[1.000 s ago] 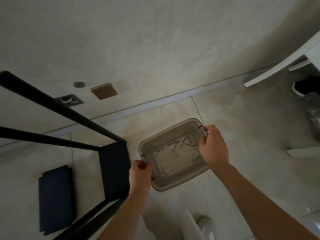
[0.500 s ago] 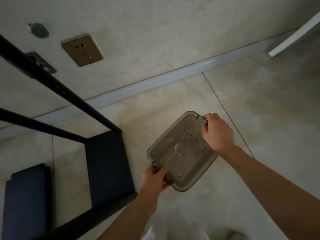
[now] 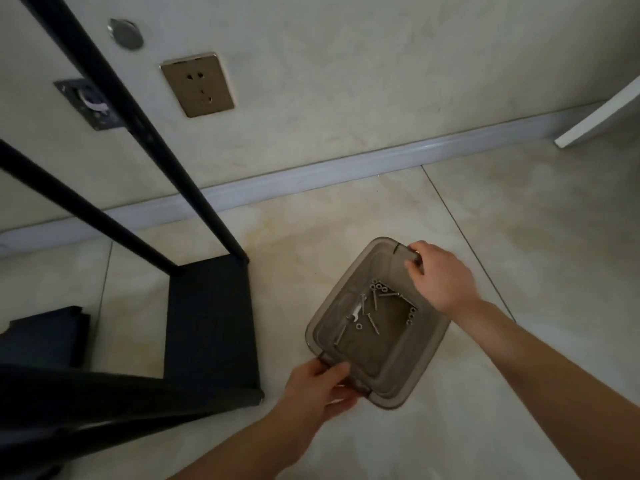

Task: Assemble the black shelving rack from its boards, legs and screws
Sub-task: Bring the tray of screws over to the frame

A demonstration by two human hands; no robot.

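A grey see-through plastic tub sits low over the tiled floor, right of the rack. Several silver screws and nuts and a small wrench lie loose in its bottom. My left hand grips the tub's near handle. My right hand grips the far handle. The part-built black rack stands at the left, with a black board at floor level and thin black legs rising toward the camera. Another dark board lies on the floor at the far left.
A wall with a brass socket plate, a round metal cap and a grey skirting board runs behind. A white furniture edge juts in at the upper right. Pale floor tiles spread right of the tub.
The tub has come lower toward the floor, both hands still on its handles. The view has dropped and closed in on the wall.
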